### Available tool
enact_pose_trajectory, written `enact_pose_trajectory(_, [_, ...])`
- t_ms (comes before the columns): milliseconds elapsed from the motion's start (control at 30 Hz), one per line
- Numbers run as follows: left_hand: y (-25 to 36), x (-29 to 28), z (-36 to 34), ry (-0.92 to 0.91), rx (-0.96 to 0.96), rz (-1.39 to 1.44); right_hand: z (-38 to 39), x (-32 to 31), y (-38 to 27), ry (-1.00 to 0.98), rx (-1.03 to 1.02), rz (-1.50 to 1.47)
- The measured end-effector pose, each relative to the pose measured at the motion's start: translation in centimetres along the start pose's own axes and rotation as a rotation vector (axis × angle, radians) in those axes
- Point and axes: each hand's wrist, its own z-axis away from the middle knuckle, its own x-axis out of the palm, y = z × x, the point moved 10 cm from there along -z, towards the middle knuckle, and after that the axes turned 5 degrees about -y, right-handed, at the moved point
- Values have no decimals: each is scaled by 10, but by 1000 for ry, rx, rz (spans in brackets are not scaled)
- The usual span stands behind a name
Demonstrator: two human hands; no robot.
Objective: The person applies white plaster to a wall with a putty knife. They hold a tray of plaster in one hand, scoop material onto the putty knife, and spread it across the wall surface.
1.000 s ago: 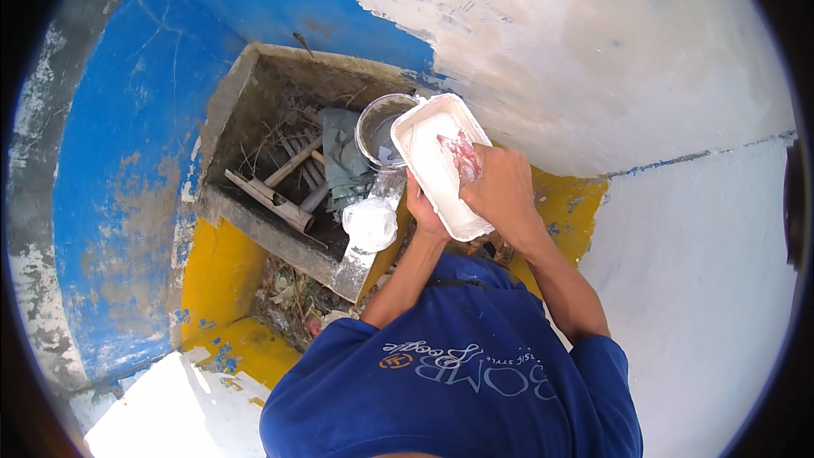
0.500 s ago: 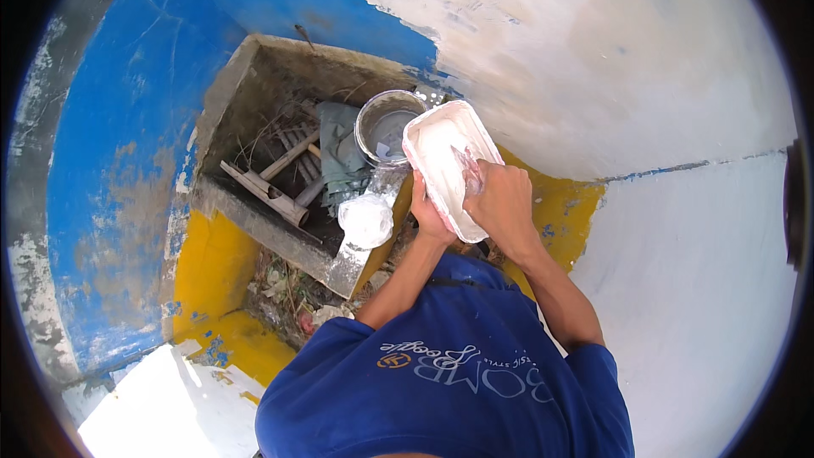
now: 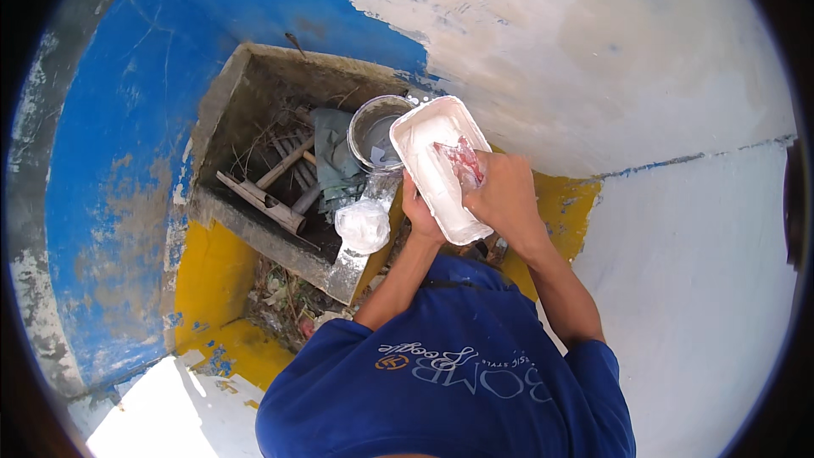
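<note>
A white rectangular tray (image 3: 395, 141) with raised walls is in front of me, coated inside with thick white paste (image 3: 431, 134). My left hand (image 3: 420, 214) grips its near left side, the fingers passing underneath. Over the right side of the tray, my right hand (image 3: 507, 197) is closed on a flat red scraper (image 3: 466, 164) smeared with white. The scraper's far end touches or sits just over the paste; I cannot tell which. Part of it is hidden by my fingers.
Beyond the tray, a round bucket (image 3: 353, 141) stands by a concrete box (image 3: 222, 85) holding bamboo pieces (image 3: 264, 203) and grey-green cloth (image 3: 332, 153). A white plastic bundle (image 3: 363, 227) rests on the box's ledge. Blue wall (image 3: 127, 187) and white-coated wall (image 3: 585, 59) surround me.
The scraper has turned and shows more of its red face, with its tip further left over the paste. The tray appears slightly further left, as does most of the scene.
</note>
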Motion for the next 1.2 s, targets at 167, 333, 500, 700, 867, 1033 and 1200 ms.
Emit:
enact_pose_trajectory(167, [0,12,1,-96,-14,65,3,12,-5,-53,3,-76])
enact_pose_trajectory(333, [-7,-7,2,-5,-60,-38,0,13,5,-77,50,-186])
enact_pose_trajectory(500, [-8,9,7,39,-83,-92,-10,35,35,-188,121,-265])
enact_pose_trajectory(700, [-55,-6,5,-30,-306,-133,-14,46,128,-292,269,-465])
enact_pose_trajectory(867, [-56,19,1,-118,-344,-176,-18,60,162,-353,221,-676])
enact_pose_trajectory(1033, [-75,7,-3,-159,-395,-171,-2,35,174,-271,288,-690])
enact_pose_trajectory(1200, [-84,8,-4,-173,-415,-175,18,23,172,-243,366,-998])
